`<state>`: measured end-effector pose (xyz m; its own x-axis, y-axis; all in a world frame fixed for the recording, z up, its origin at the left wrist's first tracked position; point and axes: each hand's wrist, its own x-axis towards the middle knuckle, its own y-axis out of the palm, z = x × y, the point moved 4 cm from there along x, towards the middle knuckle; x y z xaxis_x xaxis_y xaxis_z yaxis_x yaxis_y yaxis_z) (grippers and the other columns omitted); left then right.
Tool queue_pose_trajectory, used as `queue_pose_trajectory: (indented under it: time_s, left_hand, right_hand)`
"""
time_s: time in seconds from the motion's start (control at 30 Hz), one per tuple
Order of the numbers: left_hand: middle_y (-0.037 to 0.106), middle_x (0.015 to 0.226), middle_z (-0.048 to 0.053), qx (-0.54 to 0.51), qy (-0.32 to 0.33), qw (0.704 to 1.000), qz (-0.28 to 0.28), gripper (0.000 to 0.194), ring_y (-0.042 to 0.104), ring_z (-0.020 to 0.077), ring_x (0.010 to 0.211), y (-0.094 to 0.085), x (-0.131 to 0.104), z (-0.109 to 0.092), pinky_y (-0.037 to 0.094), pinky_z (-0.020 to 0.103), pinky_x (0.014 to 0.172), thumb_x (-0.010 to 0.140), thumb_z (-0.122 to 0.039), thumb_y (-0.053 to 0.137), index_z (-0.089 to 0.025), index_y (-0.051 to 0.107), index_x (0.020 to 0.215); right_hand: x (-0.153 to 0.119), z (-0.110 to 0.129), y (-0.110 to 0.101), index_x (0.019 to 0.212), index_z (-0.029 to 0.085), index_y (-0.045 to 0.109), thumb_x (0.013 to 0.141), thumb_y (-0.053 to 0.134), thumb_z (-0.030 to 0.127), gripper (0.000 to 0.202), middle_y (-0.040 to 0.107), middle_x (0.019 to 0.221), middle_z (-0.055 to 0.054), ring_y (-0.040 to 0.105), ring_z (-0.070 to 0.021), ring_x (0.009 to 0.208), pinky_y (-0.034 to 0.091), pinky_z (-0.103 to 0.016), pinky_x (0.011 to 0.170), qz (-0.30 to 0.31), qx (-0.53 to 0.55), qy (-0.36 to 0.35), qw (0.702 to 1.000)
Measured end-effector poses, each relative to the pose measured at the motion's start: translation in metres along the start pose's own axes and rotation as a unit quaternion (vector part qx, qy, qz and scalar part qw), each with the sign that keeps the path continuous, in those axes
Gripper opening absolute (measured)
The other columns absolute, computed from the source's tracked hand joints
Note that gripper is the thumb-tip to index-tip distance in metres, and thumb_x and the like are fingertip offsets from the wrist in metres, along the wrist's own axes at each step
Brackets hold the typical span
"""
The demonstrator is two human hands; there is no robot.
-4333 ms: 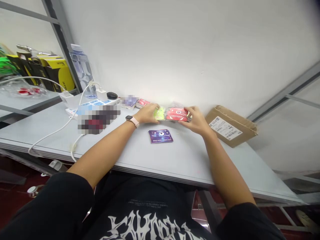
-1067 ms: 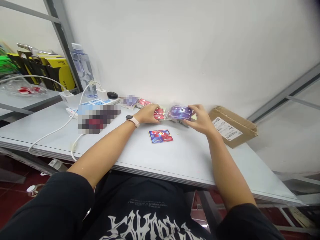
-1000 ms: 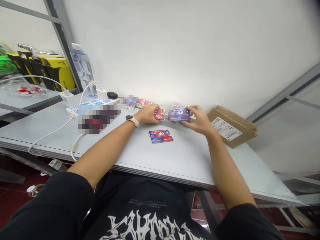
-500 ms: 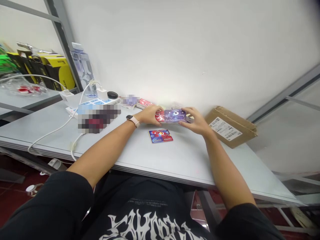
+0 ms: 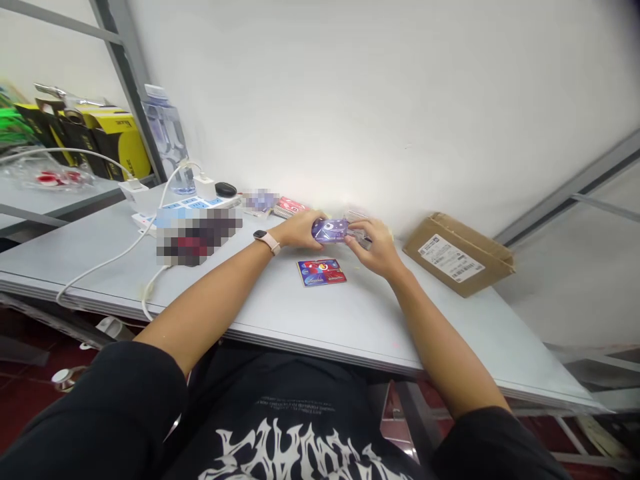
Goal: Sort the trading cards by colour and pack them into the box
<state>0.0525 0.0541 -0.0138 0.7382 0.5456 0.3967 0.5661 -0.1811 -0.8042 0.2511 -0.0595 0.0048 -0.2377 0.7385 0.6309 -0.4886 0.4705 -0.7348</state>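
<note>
My left hand [image 5: 301,230], with a pink-banded watch at the wrist, grips the left end of a shiny purple card pack [image 5: 330,230]. At the pack's right end are the bent fingers of my right hand [image 5: 371,245], closed on its edge. Behind the right fingers lies something clear and greyish, partly hidden. A red and blue card [image 5: 321,273] rests flat on the grey table [image 5: 300,317], just nearer to me than the pack. A stack of red cards [image 5: 290,206] sits behind my left hand.
On the right stands a tilted cardboard box [image 5: 459,255]. To the left are a power strip [image 5: 186,210] with white cables, a black mouse [image 5: 225,190], a blurred-out item and a water bottle [image 5: 167,137]. Yellow and black boxes [image 5: 113,140] stand on the far-left shelf.
My right hand has moved left, towards my left hand. The purple pack has shifted left over the red piece, which no longer shows between my hands.
</note>
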Motion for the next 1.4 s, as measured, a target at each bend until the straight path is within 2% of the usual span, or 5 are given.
queue_pose_trajectory:
  time_s: [0.8, 1.03, 1.17, 1.3, 1.4]
  left_hand:
    - [0.073, 0.133, 0.014, 0.003, 0.02, 1.0, -0.009, 0.072, 0.07, 0.0354, 0.122, -0.001, 0.001, -0.004, 0.054, 0.045, 0.107, 0.067, -0.04, 0.087, -0.018, 0.064, 0.131]
    - [0.07, 0.137, 0.017, 0.039, 0.016, 0.999, -0.019, 0.072, 0.067, 0.0366, 0.128, 0.003, 0.003, 0.008, 0.052, 0.046, 0.112, 0.068, -0.038, 0.084, -0.016, 0.063, 0.134]
    - [0.069, 0.139, 0.016, 0.065, 0.0, 0.997, -0.032, 0.073, 0.065, 0.0362, 0.131, 0.003, 0.002, 0.017, 0.052, 0.045, 0.113, 0.069, -0.037, 0.083, -0.018, 0.061, 0.135]
    - [0.068, 0.14, 0.018, 0.078, -0.013, 0.996, -0.033, 0.073, 0.064, 0.0364, 0.131, 0.003, 0.001, 0.019, 0.051, 0.047, 0.114, 0.071, -0.036, 0.083, -0.015, 0.06, 0.137]
    - [0.067, 0.141, 0.019, 0.083, -0.017, 0.996, -0.029, 0.074, 0.063, 0.0372, 0.133, 0.003, 0.001, 0.019, 0.051, 0.048, 0.115, 0.071, -0.038, 0.084, -0.015, 0.059, 0.137]
  right_hand:
    - [-0.003, 0.007, 0.012, 0.131, 0.029, 0.074, 0.105, 0.058, 0.054, 0.039, 0.077, 0.136, -0.011, 0.066, -0.035, 0.131, 0.05, -0.058, 0.113, 0.068, 0.076, 0.005, 0.995]
    - [0.001, 0.005, -0.007, 0.098, 0.026, 0.075, 0.098, 0.069, 0.055, 0.03, 0.081, 0.106, -0.009, 0.072, -0.0312, 0.103, 0.055, -0.049, 0.095, 0.006, 0.085, 0.036, 0.996]
    - [0.002, 0.005, -0.011, 0.092, 0.023, 0.077, 0.092, 0.076, 0.058, 0.035, 0.08, 0.097, -0.007, 0.07, -0.0245, 0.085, 0.055, -0.04, 0.078, 0.128, 0.153, 0.075, 0.977]
    - [-0.005, 0.007, 0.0, 0.121, 0.025, 0.079, 0.079, 0.087, 0.059, 0.054, 0.079, 0.115, -0.008, 0.071, -0.0229, 0.086, 0.057, -0.037, 0.076, 0.309, 0.149, 0.093, 0.935]
    - [-0.01, 0.007, 0.008, 0.137, 0.027, 0.074, 0.069, 0.094, 0.06, 0.078, 0.072, 0.129, -0.01, 0.07, -0.0245, 0.091, 0.059, -0.04, 0.08, 0.358, 0.099, 0.09, 0.924]
